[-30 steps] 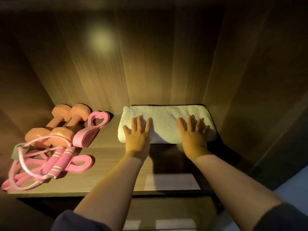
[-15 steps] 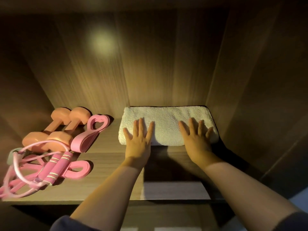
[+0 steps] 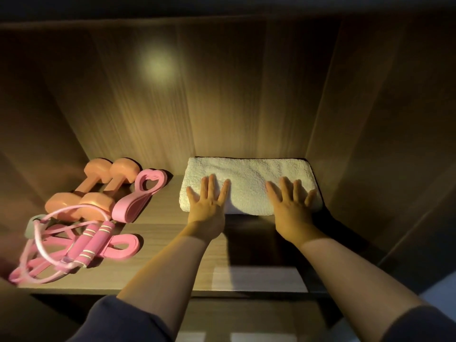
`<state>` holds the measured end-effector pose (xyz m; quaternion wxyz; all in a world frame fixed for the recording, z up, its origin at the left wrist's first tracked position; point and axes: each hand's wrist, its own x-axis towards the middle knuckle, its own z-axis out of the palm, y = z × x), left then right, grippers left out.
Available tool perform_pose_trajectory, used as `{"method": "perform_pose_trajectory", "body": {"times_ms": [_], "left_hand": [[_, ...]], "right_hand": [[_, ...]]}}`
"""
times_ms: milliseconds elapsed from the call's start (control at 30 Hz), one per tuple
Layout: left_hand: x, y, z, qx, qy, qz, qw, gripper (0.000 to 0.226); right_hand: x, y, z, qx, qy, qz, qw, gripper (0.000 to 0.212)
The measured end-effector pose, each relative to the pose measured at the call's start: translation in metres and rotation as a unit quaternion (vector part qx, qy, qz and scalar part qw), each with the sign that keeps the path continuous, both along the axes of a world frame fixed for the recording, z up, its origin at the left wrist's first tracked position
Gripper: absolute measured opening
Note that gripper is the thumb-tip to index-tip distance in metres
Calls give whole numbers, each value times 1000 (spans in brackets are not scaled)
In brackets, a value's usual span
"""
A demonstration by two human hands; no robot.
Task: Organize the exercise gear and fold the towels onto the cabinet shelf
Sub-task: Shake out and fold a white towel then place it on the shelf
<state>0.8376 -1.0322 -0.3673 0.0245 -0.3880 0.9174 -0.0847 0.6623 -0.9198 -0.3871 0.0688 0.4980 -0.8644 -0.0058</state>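
A folded white towel lies at the back right of the wooden cabinet shelf, against the back panel. My left hand rests flat on its front left part, fingers spread. My right hand lies flat on its front right part, fingers spread as well. Neither hand grips anything. On the left of the shelf sit two orange dumbbells, a pink resistance band and a pink jump rope with striped handles over further pink bands.
The cabinet's right side wall stands close beside the towel. The back panel rises right behind it. A bare strip of shelf lies between the towel and the pink gear. A lower shelf edge shows below.
The view has shifted slightly downward on the shelf. Both hands stay flat on the towel, slid a little further onto it. The gear on the left has not moved.
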Motion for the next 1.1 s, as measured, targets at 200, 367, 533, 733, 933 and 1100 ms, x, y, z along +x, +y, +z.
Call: {"method": "perform_pose_trajectory", "body": {"times_ms": [200, 367, 533, 733, 933, 1100], "left_hand": [[29, 57, 8, 54, 12, 10, 998, 73], [70, 117, 21, 96, 58, 12, 994, 72], [96, 150, 17, 69, 109, -1, 992, 69], [96, 148, 16, 101, 59, -26, 993, 69], [102, 166, 88, 159, 1, -20, 987, 67], [112, 198, 177, 212, -42, -50, 975, 66]], "right_hand": [[30, 43, 23, 37, -76, 0, 996, 75], [73, 102, 47, 21, -60, 22, 998, 71], [109, 132, 35, -35, -47, 52, 997, 67], [113, 124, 16, -3, -81, 71, 994, 71], [125, 145, 84, 64, -168, 37, 983, 67], [141, 202, 164, 98, -219, -11, 971, 67]]}}
